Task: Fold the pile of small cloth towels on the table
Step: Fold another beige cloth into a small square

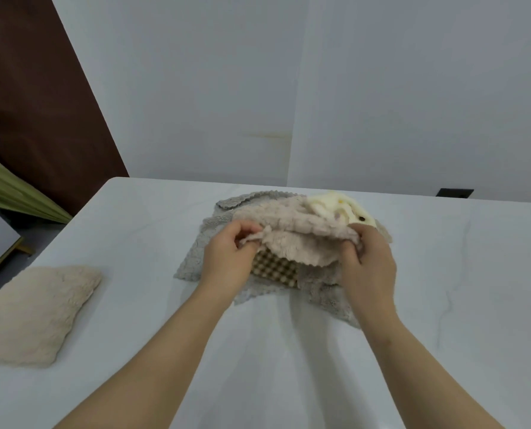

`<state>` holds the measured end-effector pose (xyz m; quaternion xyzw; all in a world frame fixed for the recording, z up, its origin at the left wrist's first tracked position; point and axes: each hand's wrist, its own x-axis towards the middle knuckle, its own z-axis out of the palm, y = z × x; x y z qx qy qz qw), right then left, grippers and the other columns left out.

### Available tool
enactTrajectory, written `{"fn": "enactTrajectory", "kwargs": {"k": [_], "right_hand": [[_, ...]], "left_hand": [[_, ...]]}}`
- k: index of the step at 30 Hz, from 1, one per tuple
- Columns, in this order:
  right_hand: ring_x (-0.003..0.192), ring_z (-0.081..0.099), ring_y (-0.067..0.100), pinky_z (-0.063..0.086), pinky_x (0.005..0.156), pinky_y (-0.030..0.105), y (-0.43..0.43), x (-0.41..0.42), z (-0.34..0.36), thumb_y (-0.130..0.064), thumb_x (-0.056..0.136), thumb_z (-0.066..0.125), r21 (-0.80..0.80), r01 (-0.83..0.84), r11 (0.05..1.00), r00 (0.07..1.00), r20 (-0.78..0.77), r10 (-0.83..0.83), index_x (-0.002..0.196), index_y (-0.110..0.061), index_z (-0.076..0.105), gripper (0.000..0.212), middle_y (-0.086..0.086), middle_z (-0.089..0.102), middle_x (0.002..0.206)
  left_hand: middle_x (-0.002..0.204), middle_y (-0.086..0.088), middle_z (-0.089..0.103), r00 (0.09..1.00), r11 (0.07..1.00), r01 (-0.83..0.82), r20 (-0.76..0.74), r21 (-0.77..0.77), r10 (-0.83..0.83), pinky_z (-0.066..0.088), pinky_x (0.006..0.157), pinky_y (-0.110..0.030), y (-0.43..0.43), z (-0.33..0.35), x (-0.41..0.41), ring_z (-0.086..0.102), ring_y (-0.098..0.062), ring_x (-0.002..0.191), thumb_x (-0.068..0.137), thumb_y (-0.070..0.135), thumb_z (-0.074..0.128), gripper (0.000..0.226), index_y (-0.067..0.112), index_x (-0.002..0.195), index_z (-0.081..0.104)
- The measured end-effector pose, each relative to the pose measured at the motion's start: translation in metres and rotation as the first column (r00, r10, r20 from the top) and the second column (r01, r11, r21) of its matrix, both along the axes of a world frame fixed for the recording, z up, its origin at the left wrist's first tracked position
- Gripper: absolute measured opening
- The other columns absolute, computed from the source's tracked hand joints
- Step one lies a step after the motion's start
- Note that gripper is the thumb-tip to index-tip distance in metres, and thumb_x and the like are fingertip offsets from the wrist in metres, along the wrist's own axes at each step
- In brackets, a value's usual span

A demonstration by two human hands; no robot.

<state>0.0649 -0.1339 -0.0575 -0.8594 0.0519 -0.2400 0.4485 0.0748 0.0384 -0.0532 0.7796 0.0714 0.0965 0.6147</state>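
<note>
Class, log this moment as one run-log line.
left hand: grips beige towel | right hand: grips beige towel | folded towel: aside, left

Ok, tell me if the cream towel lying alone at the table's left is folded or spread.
Folded: the cream towel lies as a thick, compact pad, apart from the pile.

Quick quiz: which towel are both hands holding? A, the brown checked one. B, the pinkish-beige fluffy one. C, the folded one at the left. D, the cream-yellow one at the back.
B: the left hand and right hand each pinch an end of the pinkish-beige towel.
</note>
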Motion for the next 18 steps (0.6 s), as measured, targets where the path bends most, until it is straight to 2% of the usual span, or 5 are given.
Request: {"fn": "enactTrajectory", "kwargs": {"k": [4,8,12,16,18], "right_hand": [[0.087,0.050,0.015,0.032,0.067,0.015,0.004,-0.020,0.023,-0.016,0.081,0.044,0.099,-0.037,0.994,0.978,0.207,0.016,0.095,-0.019,0.057,0.020,-0.003,0.055,0.090],[0.089,0.051,0.019,0.036,0.072,0.014,0.009,-0.055,0.024,-0.018,0.079,0.043,0.125,-0.053,0.991,0.949,0.316,0.011,0.084,-0.036,0.049,0.020,-0.011,0.055,0.084],[0.090,0.047,0.020,0.035,0.064,0.007,0.011,-0.102,0.002,-0.021,0.076,0.042,0.116,-0.018,0.993,0.949,0.315,-0.020,0.074,-0.041,0.045,0.021,-0.030,0.053,0.073],[0.091,0.044,0.016,0.034,0.064,0.010,0.008,-0.152,-0.025,-0.025,0.071,0.042,0.104,-0.040,0.994,0.966,0.259,0.012,0.069,-0.038,0.046,0.014,-0.015,0.048,0.069],[0.090,0.044,0.016,0.035,0.068,0.018,0.005,-0.171,-0.037,-0.026,0.069,0.043,0.058,-0.076,0.995,0.973,0.223,0.061,0.067,-0.034,0.049,0.011,-0.014,0.048,0.070]], "left_hand": [[0.078,0.010,0.061,0.984,0.974,0.031,0.177,-0.223,0.009,0.050,0.066,-0.012,-0.003,0.025,-0.028,0.057,0.000,0.073,0.085,-0.007,0.056,0.036,0.027,0.072,0.059],[0.075,0.013,0.060,0.955,0.952,0.068,0.294,-0.299,0.024,0.049,0.063,-0.014,-0.002,0.024,-0.062,0.057,-0.001,0.071,0.085,-0.007,0.055,0.036,0.027,0.074,0.059],[0.075,0.012,0.057,0.932,0.959,0.109,0.362,-0.262,-0.007,0.048,0.068,-0.014,0.002,0.003,-0.106,0.055,0.001,0.070,0.084,-0.010,0.054,0.039,0.029,0.078,0.058],[0.075,0.003,0.052,0.944,0.972,0.117,0.328,-0.204,-0.045,0.046,0.064,-0.014,0.006,-0.023,-0.153,0.049,-0.004,0.067,0.083,-0.009,0.054,0.037,0.029,0.082,0.056],[0.071,0.004,0.049,0.960,0.985,0.119,0.269,-0.125,-0.082,0.042,0.058,-0.014,0.008,-0.037,-0.171,0.046,-0.004,0.061,0.082,-0.006,0.055,0.037,0.031,0.083,0.055]]}}
